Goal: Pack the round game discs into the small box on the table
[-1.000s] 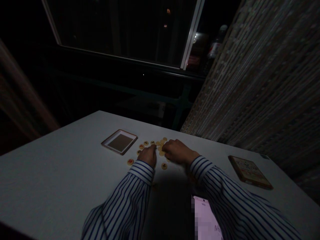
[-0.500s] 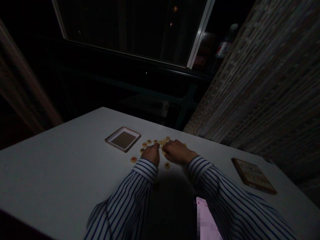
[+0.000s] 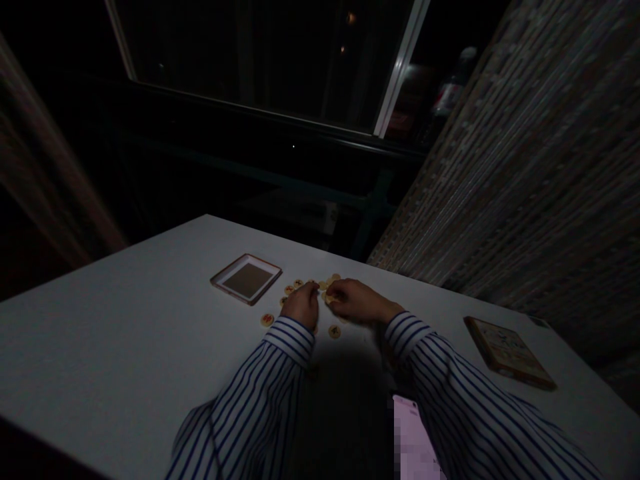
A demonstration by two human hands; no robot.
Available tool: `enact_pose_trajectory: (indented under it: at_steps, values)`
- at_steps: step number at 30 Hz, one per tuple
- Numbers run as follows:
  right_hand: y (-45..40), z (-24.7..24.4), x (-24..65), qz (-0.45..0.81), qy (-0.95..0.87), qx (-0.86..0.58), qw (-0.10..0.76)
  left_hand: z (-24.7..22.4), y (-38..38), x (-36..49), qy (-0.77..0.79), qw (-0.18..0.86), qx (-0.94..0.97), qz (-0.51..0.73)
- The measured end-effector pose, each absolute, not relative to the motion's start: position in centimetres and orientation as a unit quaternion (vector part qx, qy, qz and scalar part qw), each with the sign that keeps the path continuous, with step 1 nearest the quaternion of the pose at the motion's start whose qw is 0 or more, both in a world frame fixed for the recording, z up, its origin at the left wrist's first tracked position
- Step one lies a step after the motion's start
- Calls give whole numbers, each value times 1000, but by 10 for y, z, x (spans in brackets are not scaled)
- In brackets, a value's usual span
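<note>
Round wooden Chinese chess pieces (image 3: 267, 320) with red or dark characters lie loosely grouped on the white table. Over the left part of the group is my left hand (image 3: 301, 305), back upward, fingers curled together; what they hold, if anything, is hidden. My right hand (image 3: 359, 301) is closed in a pinch on a pale Chinese chess piece (image 3: 329, 299) at the group's right side. One piece (image 3: 334, 331) with a dark character lies between my wrists. Beyond the fingers are further pale pieces (image 3: 335, 277), partly covered by my hands.
An open shallow box tray (image 3: 230, 293) sits left of the pieces. A flat box or lid (image 3: 510, 352) with a printed top lies at the right. A lit phone (image 3: 417, 440) is beside my right forearm. Bead-string curtains (image 3: 500, 167) hang beyond the table's right edge.
My right hand has shifted slightly right and its fingers show more in a pinch. My left hand has turned a little, covering pieces at its far side. The boxes and phone stay put.
</note>
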State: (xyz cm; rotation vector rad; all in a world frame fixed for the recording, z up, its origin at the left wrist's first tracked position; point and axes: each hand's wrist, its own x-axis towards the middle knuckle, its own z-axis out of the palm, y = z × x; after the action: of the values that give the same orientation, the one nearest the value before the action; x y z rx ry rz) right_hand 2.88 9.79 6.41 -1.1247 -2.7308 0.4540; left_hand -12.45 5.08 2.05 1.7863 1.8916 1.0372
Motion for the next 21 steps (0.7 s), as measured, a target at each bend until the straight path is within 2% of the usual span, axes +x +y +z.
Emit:
enact_pose_trajectory:
  at_steps: [4,7,13,21]
  values:
    - [104,62,33,351,-837,-383,170,18,55,-125,621,219,616,433]
    - [106,62,33,447,-793,-348,222,17,57,-124,562,274,608,490]
    - [106,64,35,488,-762,-335,264,23,56,-122,500,347,553,569]
    - [101,67,36,507,-745,-336,274,18,57,-125,515,360,524,575]
